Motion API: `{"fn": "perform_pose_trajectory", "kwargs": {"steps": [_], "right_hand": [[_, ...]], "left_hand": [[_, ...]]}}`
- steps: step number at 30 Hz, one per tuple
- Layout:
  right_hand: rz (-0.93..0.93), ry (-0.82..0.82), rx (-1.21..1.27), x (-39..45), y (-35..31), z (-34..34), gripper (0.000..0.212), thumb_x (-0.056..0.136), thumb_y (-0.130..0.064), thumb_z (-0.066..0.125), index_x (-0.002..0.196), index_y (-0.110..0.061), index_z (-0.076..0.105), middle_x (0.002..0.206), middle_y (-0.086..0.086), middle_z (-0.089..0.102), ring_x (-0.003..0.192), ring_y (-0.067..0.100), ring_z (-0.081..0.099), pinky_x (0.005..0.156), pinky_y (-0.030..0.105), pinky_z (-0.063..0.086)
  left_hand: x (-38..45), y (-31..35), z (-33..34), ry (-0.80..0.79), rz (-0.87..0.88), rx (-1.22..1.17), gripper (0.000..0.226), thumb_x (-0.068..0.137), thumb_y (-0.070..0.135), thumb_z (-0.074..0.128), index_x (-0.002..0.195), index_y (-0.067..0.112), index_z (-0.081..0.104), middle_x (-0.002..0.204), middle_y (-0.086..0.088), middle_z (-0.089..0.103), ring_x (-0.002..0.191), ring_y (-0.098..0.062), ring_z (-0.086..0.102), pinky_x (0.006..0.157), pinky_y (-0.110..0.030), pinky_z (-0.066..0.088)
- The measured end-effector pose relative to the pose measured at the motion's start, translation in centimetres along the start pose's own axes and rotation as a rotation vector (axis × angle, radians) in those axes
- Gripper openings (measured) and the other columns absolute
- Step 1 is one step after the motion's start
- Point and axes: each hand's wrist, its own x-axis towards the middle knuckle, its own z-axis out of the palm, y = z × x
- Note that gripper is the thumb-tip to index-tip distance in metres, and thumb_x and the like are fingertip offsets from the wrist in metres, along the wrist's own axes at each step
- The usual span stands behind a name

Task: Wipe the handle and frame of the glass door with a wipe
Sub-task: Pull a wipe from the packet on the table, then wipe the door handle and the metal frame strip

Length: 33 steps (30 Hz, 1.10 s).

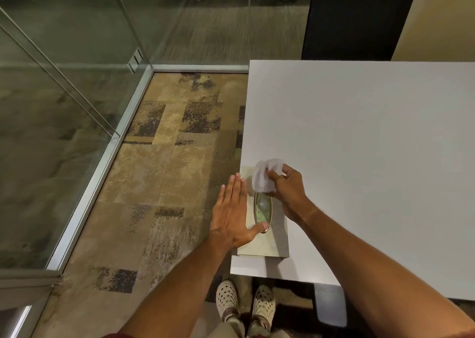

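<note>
2 hands, R hand (pixel 288 188) pinches wipe (pixel 264 175), L hand (pixel 231 214) steadies box (pixel 267 240)

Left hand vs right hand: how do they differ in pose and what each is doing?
The left hand lies flat with straight fingers, pressing the wipe box down; the right hand is curled. The left hand holds nothing, its thumb near the opening; the right hand pinches a white wipe above the opening. Both are over the box at the white table's edge.
</note>
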Motion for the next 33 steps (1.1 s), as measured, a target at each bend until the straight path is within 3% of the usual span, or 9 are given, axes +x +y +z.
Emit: {"fn": "perform_pose_trajectory", "kwargs": {"steps": [5, 9, 12, 15, 21, 28, 33], "right_hand": [[-0.144, 0.0, -0.167, -0.1, -1.0, 1.1, 0.025, 0.101, -0.027, 0.054, 0.121, -0.014, 0.058, 0.116, 0.008, 0.066, 0.107, 0.026, 0.065, 0.091, 0.049, 0.057], [-0.352, 0.047, -0.331, -0.3, -2.0, 2.2, 0.015, 0.101, -0.019, 0.052, 0.097, -0.015, 0.065, 0.09, 0.002, 0.068, 0.083, 0.016, 0.068, 0.073, 0.03, 0.061], [-0.47, 0.067, -0.438, -0.4, -3.1, 3.2, 0.022, 0.098, -0.011, 0.054, 0.08, -0.02, 0.063, 0.07, -0.008, 0.062, 0.068, 0.003, 0.061, 0.058, 0.009, 0.045], [-0.563, 0.054, -0.493, -0.7, -4.3, 4.5, 0.022, 0.096, -0.009, 0.057, 0.081, -0.024, 0.065, 0.068, -0.016, 0.06, 0.062, -0.003, 0.056, 0.058, 0.005, 0.037], [-0.765, -0.025, -0.552, -1.5, -6.6, 8.1, 0.017, 0.093, -0.008, 0.06, 0.101, -0.013, 0.074, 0.076, -0.006, 0.067, 0.064, 0.012, 0.059, 0.062, 0.02, 0.044], [-0.999, -0.133, -0.658, -3.6, -9.0, 14.6, 0.019, 0.089, -0.001, 0.065, 0.106, -0.006, 0.072, 0.098, 0.012, 0.075, 0.081, 0.028, 0.069, 0.068, 0.023, 0.045], [-1.129, -0.195, -0.687, -6.6, -10.6, 20.6, 0.032, 0.086, 0.007, 0.059, 0.116, 0.001, 0.069, 0.113, 0.019, 0.071, 0.101, 0.038, 0.067, 0.086, 0.043, 0.055]], "left_hand": [[0.2, -1.7, -2.4, 0.072, -0.063, 0.022, 0.119, 0.081, 0.088, 0.021, 0.144, 0.008, -0.04, 0.158, -0.016, -0.036, 0.148, -0.028, -0.031, 0.126, -0.047, -0.006], [-0.3, -3.1, -4.4, 0.121, -0.137, 0.019, 0.121, 0.081, 0.087, 0.024, 0.153, 0.005, -0.025, 0.16, -0.016, -0.032, 0.149, -0.028, -0.03, 0.125, -0.045, -0.009], [-1.0, -4.2, -5.7, 0.145, -0.179, 0.026, 0.122, 0.081, 0.087, 0.026, 0.154, 0.004, -0.023, 0.161, -0.018, -0.031, 0.15, -0.029, -0.028, 0.125, -0.045, -0.009], [-1.9, -5.5, -6.6, 0.167, -0.229, 0.025, 0.121, 0.082, 0.086, 0.029, 0.155, 0.004, -0.023, 0.161, -0.017, -0.031, 0.15, -0.029, -0.028, 0.126, -0.046, -0.007], [-4.8, -9.3, -8.8, 0.259, -0.346, 0.035, 0.118, 0.083, 0.083, 0.03, 0.156, 0.004, -0.019, 0.163, -0.017, -0.026, 0.151, -0.028, -0.025, 0.126, -0.046, -0.005], [-10.1, -15.2, -12.1, 0.397, -0.472, 0.069, 0.116, 0.085, 0.079, 0.033, 0.156, 0.003, -0.019, 0.163, -0.018, -0.025, 0.151, -0.029, -0.025, 0.124, -0.042, -0.013], [-15.3, -19.6, -14.2, 0.473, -0.572, 0.129, 0.114, 0.085, 0.078, 0.029, 0.156, 0.001, -0.013, 0.163, -0.021, -0.021, 0.152, -0.032, -0.022, 0.125, -0.046, -0.008]]}}
